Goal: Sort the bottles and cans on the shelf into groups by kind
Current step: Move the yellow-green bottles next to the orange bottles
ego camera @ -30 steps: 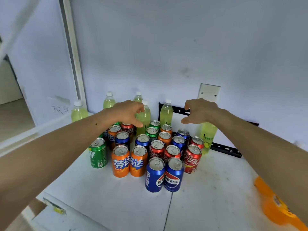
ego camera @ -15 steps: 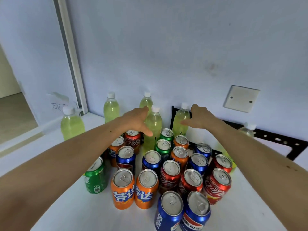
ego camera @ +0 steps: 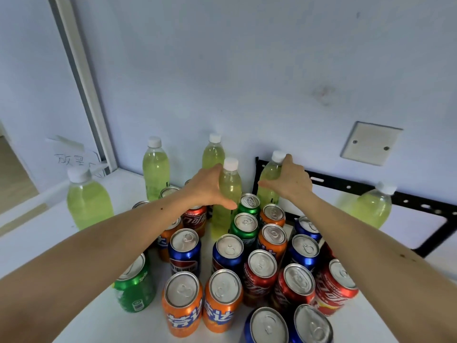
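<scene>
Several yellow-green bottles with white caps stand along the back of the white shelf [ego camera: 61, 238]. My left hand [ego camera: 207, 188] wraps round the middle bottle [ego camera: 228, 194], thumb across its front. My right hand [ego camera: 288, 180] grips the bottle behind it to the right [ego camera: 268, 174], fingers up near the cap. In front stands a tight cluster of cans: orange cans [ego camera: 181, 303], blue cans [ego camera: 184, 253], red cans [ego camera: 294, 285] and green cans [ego camera: 244, 226], mixed together. One green can [ego camera: 134, 285] stands apart at the left, partly behind my left forearm.
More bottles stand at far left [ego camera: 86, 201], back left [ego camera: 155, 169], back centre [ego camera: 213, 154] and far right [ego camera: 373, 206]. A black perforated metal bracket [ego camera: 420, 201] runs along the wall at right. A white wall plate [ego camera: 371, 146] sits above it. A door frame [ego camera: 81, 78] rises at left.
Both hands reached further back and closed round two bottles; before they hovered above the cans with fingers loose. The camera moved closer and lower.
</scene>
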`<action>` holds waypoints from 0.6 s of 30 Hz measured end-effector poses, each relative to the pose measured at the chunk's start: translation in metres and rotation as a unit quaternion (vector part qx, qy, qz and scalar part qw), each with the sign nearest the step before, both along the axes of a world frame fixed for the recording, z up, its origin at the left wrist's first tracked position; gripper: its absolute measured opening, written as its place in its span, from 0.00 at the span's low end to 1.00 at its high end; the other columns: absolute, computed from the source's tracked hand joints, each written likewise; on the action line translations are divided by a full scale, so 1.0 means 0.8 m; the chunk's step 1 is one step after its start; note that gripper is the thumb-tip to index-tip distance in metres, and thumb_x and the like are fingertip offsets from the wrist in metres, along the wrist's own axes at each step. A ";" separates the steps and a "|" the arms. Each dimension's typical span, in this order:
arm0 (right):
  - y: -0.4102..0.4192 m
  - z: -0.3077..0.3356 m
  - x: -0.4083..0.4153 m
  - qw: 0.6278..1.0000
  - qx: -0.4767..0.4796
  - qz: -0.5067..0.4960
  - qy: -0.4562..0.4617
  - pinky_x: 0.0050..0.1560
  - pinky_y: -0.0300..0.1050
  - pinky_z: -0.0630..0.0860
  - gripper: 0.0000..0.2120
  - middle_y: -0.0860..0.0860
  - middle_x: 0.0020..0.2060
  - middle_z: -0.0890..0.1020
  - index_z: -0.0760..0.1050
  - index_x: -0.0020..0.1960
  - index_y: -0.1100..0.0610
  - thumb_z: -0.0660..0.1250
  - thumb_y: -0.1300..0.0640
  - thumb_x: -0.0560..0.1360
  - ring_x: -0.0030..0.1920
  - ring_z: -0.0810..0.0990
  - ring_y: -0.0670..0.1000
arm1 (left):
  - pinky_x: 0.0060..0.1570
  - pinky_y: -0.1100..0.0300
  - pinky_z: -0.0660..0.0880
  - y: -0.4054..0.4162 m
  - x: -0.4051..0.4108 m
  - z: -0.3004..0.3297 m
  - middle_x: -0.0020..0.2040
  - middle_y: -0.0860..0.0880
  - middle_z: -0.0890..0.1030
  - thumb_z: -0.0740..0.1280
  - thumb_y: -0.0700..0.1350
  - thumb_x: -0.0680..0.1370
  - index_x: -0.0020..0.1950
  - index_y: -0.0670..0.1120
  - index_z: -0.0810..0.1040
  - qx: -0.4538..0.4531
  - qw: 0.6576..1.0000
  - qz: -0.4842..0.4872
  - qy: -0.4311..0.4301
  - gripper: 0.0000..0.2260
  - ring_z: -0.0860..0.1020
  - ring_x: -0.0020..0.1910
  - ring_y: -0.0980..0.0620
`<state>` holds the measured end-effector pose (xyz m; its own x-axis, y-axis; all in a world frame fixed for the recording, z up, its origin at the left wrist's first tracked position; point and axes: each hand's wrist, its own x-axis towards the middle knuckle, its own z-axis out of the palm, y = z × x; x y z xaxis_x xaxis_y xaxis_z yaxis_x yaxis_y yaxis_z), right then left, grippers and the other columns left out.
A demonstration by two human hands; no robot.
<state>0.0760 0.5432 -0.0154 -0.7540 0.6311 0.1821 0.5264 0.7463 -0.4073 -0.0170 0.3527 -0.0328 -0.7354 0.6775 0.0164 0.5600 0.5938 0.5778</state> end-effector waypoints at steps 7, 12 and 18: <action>-0.001 0.023 0.015 0.999 -0.010 0.006 0.039 0.41 0.47 0.71 0.33 0.53 0.46 0.75 0.64 0.60 0.58 0.75 0.45 0.65 0.52 0.78 0.60 | 0.54 0.60 0.73 -0.003 0.001 0.036 0.58 0.52 0.76 0.83 0.52 0.58 0.69 0.46 0.69 0.033 0.999 0.015 0.000 0.42 0.76 0.59 0.50; -0.002 0.077 0.038 0.997 0.009 0.011 0.073 0.48 0.50 0.74 0.35 0.56 0.54 0.78 0.64 0.62 0.59 0.75 0.43 0.66 0.56 0.77 0.61 | 0.59 0.54 0.75 -0.008 0.009 0.087 0.61 0.49 0.78 0.84 0.53 0.55 0.68 0.45 0.72 0.053 0.998 0.013 0.030 0.45 0.77 0.59 0.49; -0.005 0.145 0.095 0.991 0.024 0.035 0.127 0.55 0.52 0.74 0.37 0.53 0.59 0.77 0.64 0.65 0.58 0.75 0.42 0.66 0.61 0.75 0.59 | 0.56 0.53 0.77 -0.020 0.051 0.148 0.56 0.50 0.80 0.84 0.52 0.54 0.64 0.46 0.75 0.099 0.991 0.001 0.094 0.41 0.78 0.54 0.50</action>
